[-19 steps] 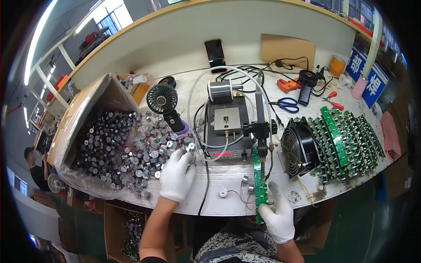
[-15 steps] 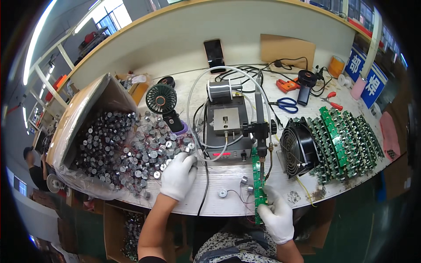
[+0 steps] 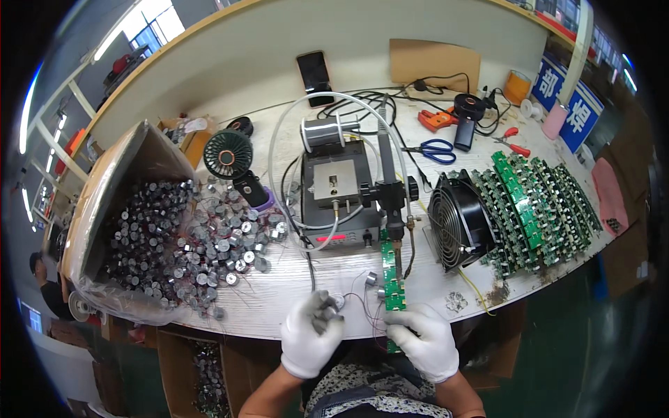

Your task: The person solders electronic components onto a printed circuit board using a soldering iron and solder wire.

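Note:
My right hand [image 3: 422,343], in a white glove, pinches the near end of a long green circuit board strip [image 3: 394,285]. The strip runs away from me, its far end under the upright soldering head [image 3: 395,226]. My left hand [image 3: 311,336], gloved too, is just left of the strip with its fingers curled together. Their grey tips are blurred, and what they hold, if anything, cannot be made out. Beside those fingers lies a small round motor [image 3: 338,300], partly hidden. Another small motor [image 3: 371,279] rests against the strip's left side, and thin red and dark wires [image 3: 369,310] trail nearby.
Loose motors [image 3: 230,244] spill from a plastic-lined carton [image 3: 87,237] at left. A handheld fan [image 3: 230,155] leans beside them. Behind the strip stands the soldering machine [image 3: 338,177] with its wire spool. Rightward are a black fan [image 3: 460,219], rows of circuit boards [image 3: 533,212] and blue scissors [image 3: 437,151].
My left hand has left the edge of the motor pile and come right and nearer, beside the strip. My right hand still grips the board. The whole view has shifted slightly.

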Available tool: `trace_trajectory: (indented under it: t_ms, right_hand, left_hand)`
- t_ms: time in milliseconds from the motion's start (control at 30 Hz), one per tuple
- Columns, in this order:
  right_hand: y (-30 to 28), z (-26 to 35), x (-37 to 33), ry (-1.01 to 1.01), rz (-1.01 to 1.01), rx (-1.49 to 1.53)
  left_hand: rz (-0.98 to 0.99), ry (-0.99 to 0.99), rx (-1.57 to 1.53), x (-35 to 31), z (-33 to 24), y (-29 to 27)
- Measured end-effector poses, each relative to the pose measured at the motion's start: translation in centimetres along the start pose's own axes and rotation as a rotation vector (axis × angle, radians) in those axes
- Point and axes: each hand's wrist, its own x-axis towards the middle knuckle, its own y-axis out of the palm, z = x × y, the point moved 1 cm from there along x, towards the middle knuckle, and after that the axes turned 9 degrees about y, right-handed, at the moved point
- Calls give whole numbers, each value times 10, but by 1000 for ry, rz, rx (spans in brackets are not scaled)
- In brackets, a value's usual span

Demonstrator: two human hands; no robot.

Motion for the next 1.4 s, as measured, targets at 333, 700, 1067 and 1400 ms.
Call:
trace_trajectory:
  t_ms: [333, 700, 1067, 1400]
  right_hand:
    - [-2, -11, -3, 53, 94, 167]
    - [-4, -6, -2, 92, 99, 163]
    - [3, 2, -4, 145, -95, 98]
    - [10, 0, -1, 55, -111, 14]
  left_hand:
    - [285, 522, 140, -14, -18, 29]
    - [344, 534, 132, -16, -8, 27]
    - [227, 618, 656, 14, -4, 1]
    - [79, 532, 783, 18, -5, 9]
